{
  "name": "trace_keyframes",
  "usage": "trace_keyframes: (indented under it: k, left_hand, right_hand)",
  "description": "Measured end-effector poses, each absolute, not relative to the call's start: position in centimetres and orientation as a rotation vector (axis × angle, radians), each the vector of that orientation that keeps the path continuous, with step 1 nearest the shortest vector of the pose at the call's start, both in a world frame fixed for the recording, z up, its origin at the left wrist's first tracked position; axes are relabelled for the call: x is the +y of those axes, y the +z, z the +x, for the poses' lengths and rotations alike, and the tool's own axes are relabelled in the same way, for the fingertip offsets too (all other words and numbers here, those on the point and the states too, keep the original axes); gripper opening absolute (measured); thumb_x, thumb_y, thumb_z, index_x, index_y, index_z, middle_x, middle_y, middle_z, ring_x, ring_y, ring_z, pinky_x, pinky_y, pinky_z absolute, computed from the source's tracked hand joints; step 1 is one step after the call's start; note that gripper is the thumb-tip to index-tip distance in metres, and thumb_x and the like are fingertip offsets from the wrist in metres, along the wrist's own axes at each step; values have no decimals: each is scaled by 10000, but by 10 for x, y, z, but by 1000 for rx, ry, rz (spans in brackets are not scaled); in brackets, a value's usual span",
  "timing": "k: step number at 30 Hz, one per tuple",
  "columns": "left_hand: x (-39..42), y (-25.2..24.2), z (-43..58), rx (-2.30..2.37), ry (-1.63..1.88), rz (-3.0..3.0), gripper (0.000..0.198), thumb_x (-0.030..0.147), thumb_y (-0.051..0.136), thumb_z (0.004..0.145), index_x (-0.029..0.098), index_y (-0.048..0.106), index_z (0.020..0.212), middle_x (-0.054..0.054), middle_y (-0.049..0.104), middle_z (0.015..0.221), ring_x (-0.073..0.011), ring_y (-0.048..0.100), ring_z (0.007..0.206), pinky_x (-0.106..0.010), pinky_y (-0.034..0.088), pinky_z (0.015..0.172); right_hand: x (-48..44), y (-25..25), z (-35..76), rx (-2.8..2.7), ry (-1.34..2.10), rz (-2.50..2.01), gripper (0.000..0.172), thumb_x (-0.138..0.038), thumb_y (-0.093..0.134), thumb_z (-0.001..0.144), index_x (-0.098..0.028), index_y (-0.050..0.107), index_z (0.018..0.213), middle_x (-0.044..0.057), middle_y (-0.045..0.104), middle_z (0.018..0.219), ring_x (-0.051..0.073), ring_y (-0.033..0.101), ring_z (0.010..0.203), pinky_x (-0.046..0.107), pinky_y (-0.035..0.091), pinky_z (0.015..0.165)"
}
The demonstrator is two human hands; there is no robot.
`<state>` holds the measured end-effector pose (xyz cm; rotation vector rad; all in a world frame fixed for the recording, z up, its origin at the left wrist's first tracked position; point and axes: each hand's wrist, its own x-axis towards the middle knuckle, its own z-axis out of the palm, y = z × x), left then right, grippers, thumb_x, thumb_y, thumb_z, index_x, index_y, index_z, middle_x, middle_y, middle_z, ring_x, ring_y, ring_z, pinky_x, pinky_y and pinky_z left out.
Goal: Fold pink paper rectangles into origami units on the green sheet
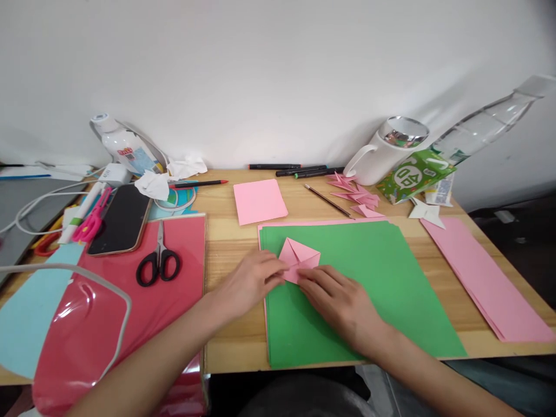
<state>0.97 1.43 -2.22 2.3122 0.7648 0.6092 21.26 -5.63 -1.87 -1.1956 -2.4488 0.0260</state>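
A small pink folded paper [299, 255] lies on a stack of green sheets [382, 278] in the middle of the wooden desk. My left hand [252, 281] pinches its left corner with the fingers closed on it. My right hand [336, 298] presses its lower edge down, fingers laid on the fold. The paper shows a square with diagonal creases and a flap folded up.
A pink square pad [259, 200] lies behind the green sheets. Black scissors [158, 260] and a phone [120, 220] rest on red paper [182, 289] at left. Pens [299, 169], folded pink pieces [358, 197], a white mug [382, 153], a green packet [414, 175] and pink strips [486, 278] are at right.
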Motion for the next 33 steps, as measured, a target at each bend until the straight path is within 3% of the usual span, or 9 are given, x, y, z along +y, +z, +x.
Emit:
trace_keyframes:
  k: [3,9,17,25,33]
  left_hand:
    - [18,-23,12,851,653,2135,156,167,497,887,175,636,958,-37,643,848,-140,587,757,-252,457,692]
    - [20,-20,11,709,581,2376,226,170,459,905,156,665,813,-75,574,932,-163,534,857,-294,443,753]
    - [25,-18,7,616,507,2494,230,211,425,939,157,642,883,-76,581,967,-172,516,910,-318,416,827]
    - [22,-15,9,649,418,2516,204,196,403,944,146,598,909,-87,558,974,-187,501,925,-324,415,820]
    - [20,-7,9,660,404,2437,176,166,412,933,171,585,904,-69,540,975,-175,490,919,-303,423,794]
  right_hand:
    - [-60,-20,214,-2490,-86,-1139,232,-113,416,923,-89,628,1015,150,676,1013,244,603,901,375,558,719]
    - [-60,-21,212,-2450,-33,-1081,254,-97,387,931,-95,629,1009,146,670,998,220,603,933,367,556,784]
    - [-59,-27,213,-2428,0,-1092,226,-97,404,928,-102,600,1041,147,658,1034,224,588,975,372,541,815]
    - [-42,-26,214,-2228,227,-1204,114,-134,499,910,-165,608,907,59,682,827,168,616,761,281,516,693]
    - [-28,-16,209,-2291,361,-1424,160,-111,478,898,-159,613,970,69,668,853,175,637,751,267,495,653]
